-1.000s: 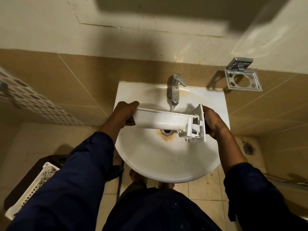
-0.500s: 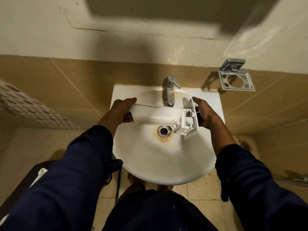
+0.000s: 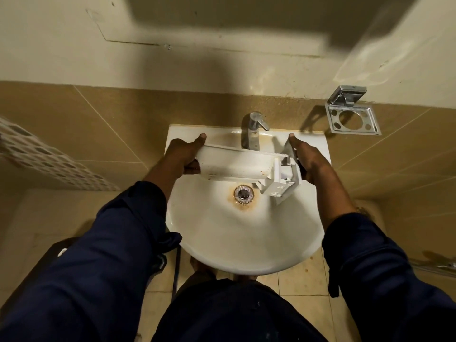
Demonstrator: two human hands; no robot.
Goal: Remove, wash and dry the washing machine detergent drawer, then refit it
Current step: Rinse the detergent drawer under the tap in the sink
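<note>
The white detergent drawer (image 3: 234,165) lies crosswise over the white basin (image 3: 241,243), right under the chrome tap (image 3: 251,130). Its underside faces me and its front panel (image 3: 283,183) points to the right. My left hand (image 3: 183,154) grips the drawer's left end, thumb over the top edge. My right hand (image 3: 308,159) grips the front panel end, thumb on its upper corner. The rust-stained drain (image 3: 243,193) shows just below the drawer. No running water can be made out.
A chrome tumbler holder (image 3: 352,119) is fixed to the tan tiled wall right of the tap. A patterned white lattice (image 3: 37,156) runs along the left wall. A dark object (image 3: 49,262) sits low on the left, and tiled floor lies below the basin.
Both hands have carried the drawer back toward the wall and up close beneath the tap. The view has tilted, so the basin sits lower and the basket at left is out of sight.
</note>
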